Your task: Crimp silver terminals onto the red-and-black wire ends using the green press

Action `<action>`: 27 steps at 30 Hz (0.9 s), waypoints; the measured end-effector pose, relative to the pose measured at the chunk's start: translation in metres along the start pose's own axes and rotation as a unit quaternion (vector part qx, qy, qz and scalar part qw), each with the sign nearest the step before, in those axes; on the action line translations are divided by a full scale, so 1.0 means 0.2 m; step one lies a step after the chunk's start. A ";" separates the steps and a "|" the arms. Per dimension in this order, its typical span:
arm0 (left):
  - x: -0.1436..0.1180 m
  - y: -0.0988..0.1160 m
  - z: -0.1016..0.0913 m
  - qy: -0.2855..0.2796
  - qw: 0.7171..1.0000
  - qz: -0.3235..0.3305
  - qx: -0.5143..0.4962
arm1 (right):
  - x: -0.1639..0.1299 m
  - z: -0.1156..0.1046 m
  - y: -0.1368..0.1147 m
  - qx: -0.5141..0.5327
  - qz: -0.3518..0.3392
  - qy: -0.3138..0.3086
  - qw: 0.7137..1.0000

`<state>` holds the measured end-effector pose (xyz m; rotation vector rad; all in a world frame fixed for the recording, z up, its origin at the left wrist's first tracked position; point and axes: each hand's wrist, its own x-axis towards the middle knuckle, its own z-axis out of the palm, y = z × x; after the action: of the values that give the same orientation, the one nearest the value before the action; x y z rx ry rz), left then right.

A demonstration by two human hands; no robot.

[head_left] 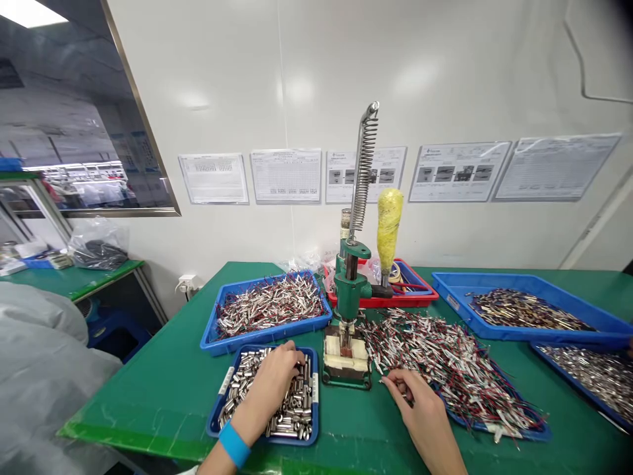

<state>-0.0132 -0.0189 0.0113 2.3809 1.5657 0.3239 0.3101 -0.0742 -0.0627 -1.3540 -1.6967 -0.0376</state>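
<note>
My left hand (277, 373), with a blue band on its wrist, reaches into a small blue tray (212, 422) of short shiny metal sleeves (295, 417). Its fingers curl down among the sleeves, and the fingertips are hidden. My right hand (418, 402) pinches a thin white component with wires (379, 371) between thumb and forefinger, just right of the press base. Beside that hand spreads a heap of white components with red and black wires (435, 356). Between my hands stands a green hand press (349, 290) with a tall spring and a yellow-wrapped lever handle (390, 224).
Behind the left tray sits a blue tray (210, 340) of wired components. A red tray (420, 301) stands behind the press. At right are a large blue tray (494, 280) and a tray of metal parts (593, 373). A person's pale sleeve (44, 356) shows at left.
</note>
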 end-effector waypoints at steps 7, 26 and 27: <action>-0.02 -0.03 -0.04 0.008 0.999 0.051 0.015 | 0.02 -0.02 -0.10 0.001 0.032 0.006 0.999; 0.03 -0.03 -0.10 0.012 0.995 0.099 -0.001 | 0.02 -0.03 -0.12 0.048 0.012 0.018 0.999; 0.03 -0.02 -0.11 0.025 0.995 0.083 -0.041 | 0.03 -0.03 -0.16 0.061 0.018 0.023 0.998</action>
<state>-0.0214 -0.0101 0.0306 2.4612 1.3504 0.4763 0.2883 -0.0851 -0.0396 -1.2834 -1.6091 0.0554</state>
